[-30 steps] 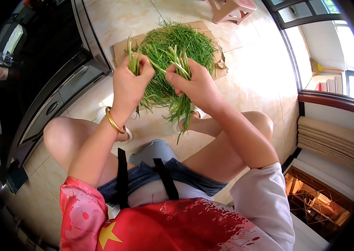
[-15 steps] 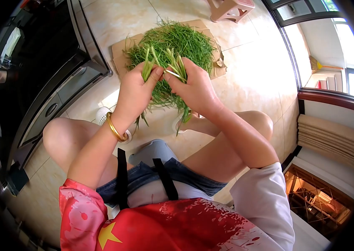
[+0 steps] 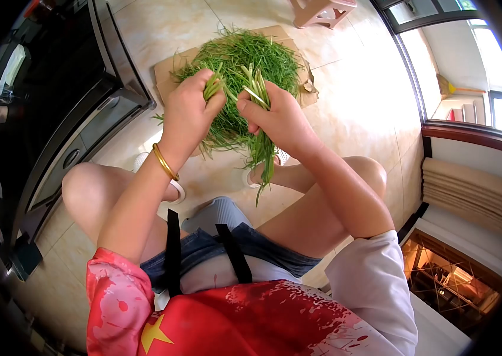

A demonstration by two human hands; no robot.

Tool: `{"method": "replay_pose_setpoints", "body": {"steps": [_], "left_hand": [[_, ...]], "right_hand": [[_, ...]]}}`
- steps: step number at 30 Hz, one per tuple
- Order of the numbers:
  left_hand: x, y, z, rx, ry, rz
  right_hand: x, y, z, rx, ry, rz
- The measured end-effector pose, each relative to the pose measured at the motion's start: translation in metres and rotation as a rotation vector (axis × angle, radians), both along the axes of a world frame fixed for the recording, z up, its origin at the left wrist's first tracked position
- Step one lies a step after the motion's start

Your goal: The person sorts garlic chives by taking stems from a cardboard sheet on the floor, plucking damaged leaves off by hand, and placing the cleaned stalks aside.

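Hands (image 3: 280, 121) have drawn apart, each clasping green stalks (image 3: 258, 89) above the pile (image 3: 251, 53).

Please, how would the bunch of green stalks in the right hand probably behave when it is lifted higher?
The bunch of green stalks would probably droop at its leafy end, since thin leaves trail loosely from the right hand. Its pale stalk ends seem somewhat stiffer, standing out fairly straight. It is likely light, being only a slim handful.

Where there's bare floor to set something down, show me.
Bare tiles lie right of the cardboard, between the pink stool and the right knee. Crowded: the cardboard's middle, heaped with greens behind left hand and right hand.
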State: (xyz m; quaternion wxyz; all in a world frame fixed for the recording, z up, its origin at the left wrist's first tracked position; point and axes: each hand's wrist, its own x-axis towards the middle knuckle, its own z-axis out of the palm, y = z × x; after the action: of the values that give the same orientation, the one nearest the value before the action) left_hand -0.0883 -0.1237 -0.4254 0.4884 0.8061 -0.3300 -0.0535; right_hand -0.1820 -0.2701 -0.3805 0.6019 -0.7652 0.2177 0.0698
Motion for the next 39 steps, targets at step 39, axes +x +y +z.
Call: {"method": "replay_pose_setpoints", "body": {"steps": [39], "left_hand": [[0.019,-0.115,-0.020,0.164,0.328,-0.609]], "right_hand": [[-0.049,-0.111,-0.007,-0.520,-0.010,-0.041]]}}
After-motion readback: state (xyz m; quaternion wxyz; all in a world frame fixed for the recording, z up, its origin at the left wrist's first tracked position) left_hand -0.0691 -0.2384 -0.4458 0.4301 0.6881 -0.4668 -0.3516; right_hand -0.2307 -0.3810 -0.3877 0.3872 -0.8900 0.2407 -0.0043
